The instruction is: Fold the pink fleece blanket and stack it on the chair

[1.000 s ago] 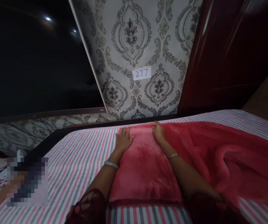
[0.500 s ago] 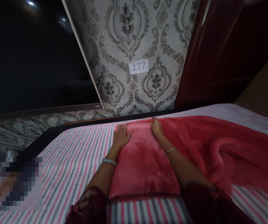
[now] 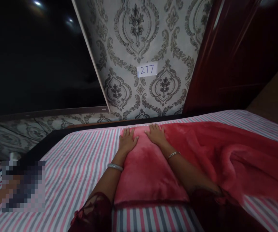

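We are resting left hand [image 3: 128,141] open, palm down, on far left corner of blanket [image 3: 150,174]. We are laying right hand [image 3: 156,133] open too, fingers spread, near far edge, just beside left. Red blanket is lying on striped sheet [image 3: 88,161], smooth between our forearms, bunching in loose folds to right. Label [image 3: 147,69] reading "277" is showing on wall [image 3: 141,106] ahead.

The left hand [image 3: 127,141] and right hand [image 3: 156,134] are bare. A thick, pale greyish bangle [image 3: 115,167] is worn on the left wrist, a slim silvery bracelet [image 3: 174,155] on the right. The forearms are partly covered by dark maroon sleeves [image 3: 101,209], trimmed, as far as can be made out in the dimness, with sheer lace and small bows.
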The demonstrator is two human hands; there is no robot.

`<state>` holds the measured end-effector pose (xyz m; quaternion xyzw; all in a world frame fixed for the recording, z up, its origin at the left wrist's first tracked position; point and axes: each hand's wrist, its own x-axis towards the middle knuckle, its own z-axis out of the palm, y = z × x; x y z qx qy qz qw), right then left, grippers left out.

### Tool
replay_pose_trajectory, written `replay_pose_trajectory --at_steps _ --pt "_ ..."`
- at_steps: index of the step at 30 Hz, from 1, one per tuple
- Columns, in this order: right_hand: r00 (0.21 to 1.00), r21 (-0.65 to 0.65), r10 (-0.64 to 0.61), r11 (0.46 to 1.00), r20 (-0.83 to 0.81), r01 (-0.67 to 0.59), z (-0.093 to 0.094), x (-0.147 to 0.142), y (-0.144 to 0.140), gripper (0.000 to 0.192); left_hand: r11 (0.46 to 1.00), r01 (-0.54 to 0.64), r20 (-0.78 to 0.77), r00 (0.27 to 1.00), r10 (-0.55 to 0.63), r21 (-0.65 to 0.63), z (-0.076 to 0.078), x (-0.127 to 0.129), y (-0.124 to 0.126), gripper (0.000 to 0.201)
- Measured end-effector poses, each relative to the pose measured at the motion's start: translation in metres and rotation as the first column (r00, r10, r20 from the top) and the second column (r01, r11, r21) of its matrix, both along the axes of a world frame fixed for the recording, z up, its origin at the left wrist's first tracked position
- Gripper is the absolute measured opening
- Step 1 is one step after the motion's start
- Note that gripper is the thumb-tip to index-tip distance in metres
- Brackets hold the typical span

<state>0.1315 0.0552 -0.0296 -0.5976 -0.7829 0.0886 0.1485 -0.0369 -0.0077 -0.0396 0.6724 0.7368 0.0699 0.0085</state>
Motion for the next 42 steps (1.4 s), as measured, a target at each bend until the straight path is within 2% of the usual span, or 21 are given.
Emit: replay_pose_trajectory --at_steps 2,4,6,10,13,16,18,21,25,29,33,37,40,42 --pt "0.999 0.013 -0.009 1.0 0.039 0.009 -0.016 0.001 -0.004 0.065 1.0 -0.004 0.022 1.0 0.004 -0.004 -0.001 -0.001 0.0 0.069" --pt "0.999 0.022 -0.014 1.0 0.033 0.014 -0.025 0.003 -0.004 0.065 1.0 -0.028 0.038 0.999 0.027 0.006 0.0 -0.003 0.0 0.069" --pt "1.0 0.025 -0.006 1.0 0.025 0.006 -0.027 0.005 -0.002 0.064 0.998 -0.064 0.061 0.996 0.065 -0.011 0.003 -0.005 0.002 0.067" --pt "1.0 0.05 0.001 0.999 0.013 -0.002 -0.027 0.006 0.002 0.064 0.986 -0.114 0.066 0.99 0.123 -0.125 0.018 -0.002 0.009 0.063" --pt "1.0 0.061 0.003 0.998 -0.001 -0.003 -0.03 0.006 0.003 0.063 0.998 -0.042 0.008 0.999 0.043 -0.043 0.023 0.009 0.012 0.064" --pt "1.0 0.063 0.006 0.998 0.002 -0.006 -0.032 0.006 0.002 0.061 0.996 0.086 -0.035 0.996 -0.086 0.005 0.016 0.019 0.012 0.064" --pt "1.0 0.064 0.005 0.998 0.011 -0.006 -0.032 0.007 0.002 0.061 0.995 0.098 -0.04 0.994 -0.098 -0.007 0.007 0.021 0.011 0.065" --pt "1.0 0.053 0.006 0.999 0.013 -0.006 -0.031 0.007 0.002 0.061 0.998 0.067 -0.051 0.996 -0.067 0.008 -0.001 0.019 0.009 0.067" --pt "1.0 0.045 0.003 0.999 0.002 -0.003 -0.032 0.006 0.004 0.061 0.999 -0.032 -0.07 0.997 0.034 0.027 -0.001 0.015 0.009 0.071" --pt "1.0 0.05 0.004 0.999 -0.005 -0.003 -0.032 0.005 0.002 0.061 0.996 -0.073 -0.022 0.997 0.072 -0.048 0.003 0.009 0.008 0.075" --pt "0.999 -0.028 0.018 0.999 -0.047 -0.019 -0.022 0.007 0.001 0.06 0.988 -0.074 -0.017 0.997 0.072 -0.135 0.016 -0.007 0.0 0.071" --pt "0.995 -0.111 -0.001 0.994 -0.104 -0.01 0.001 0.016 0.0 0.063 0.971 -0.163 -0.032 0.987 0.16 -0.173 0.038 -0.024 -0.018 0.069" --pt "0.989 -0.108 -0.062 0.993 -0.134 0.048 0.02 0.022 -0.011 0.064 0.979 -0.168 -0.027 0.986 0.166 -0.118 0.052 -0.015 -0.035 0.069" --pt "0.987 -0.066 -0.052 0.997 -0.154 0.042 0.025 0.023 -0.029 0.063 0.996 -0.047 -0.003 0.999 0.047 -0.078 0.054 0.005 -0.048 0.065"
